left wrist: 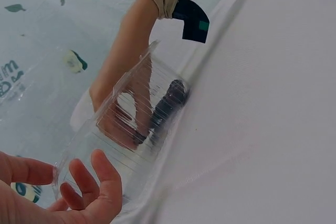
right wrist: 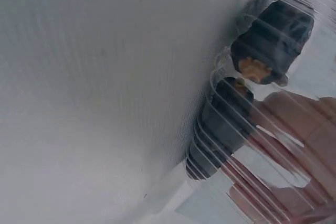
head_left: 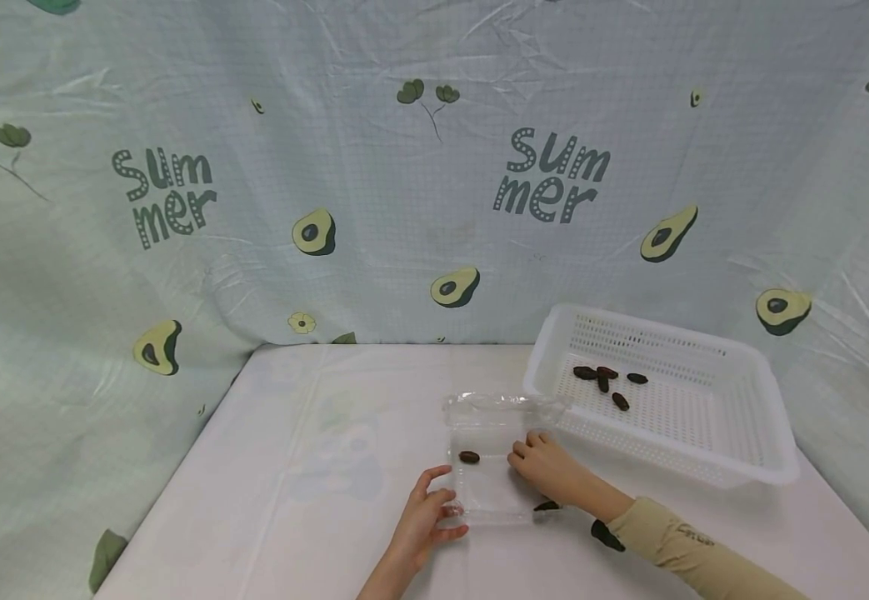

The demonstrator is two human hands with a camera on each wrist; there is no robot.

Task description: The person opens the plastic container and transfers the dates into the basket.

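As we look down at the desk [head_left: 292,533], a clear, thin-walled plastic box [head_left: 490,492] with fine ribbing lies before us, our landmark for everything else. At its near left corner, our left hand [head_left: 428,515] curls its fingers and thumb round the glossy edge. Inside it, toward the right, our right hand [head_left: 542,467] reaches low with bent fingers; we cannot tell whether they pinch anything. One dark oval fruit [head_left: 469,457] sits by the box's left wall, and a wrinkled fruit with a tan, rough cap [right wrist: 275,43] shows through its ribbed plastic. Beyond the box and to its right, a white perforated basket [head_left: 775,417] with rounded corners holds five more dark fruits [head_left: 620,402].
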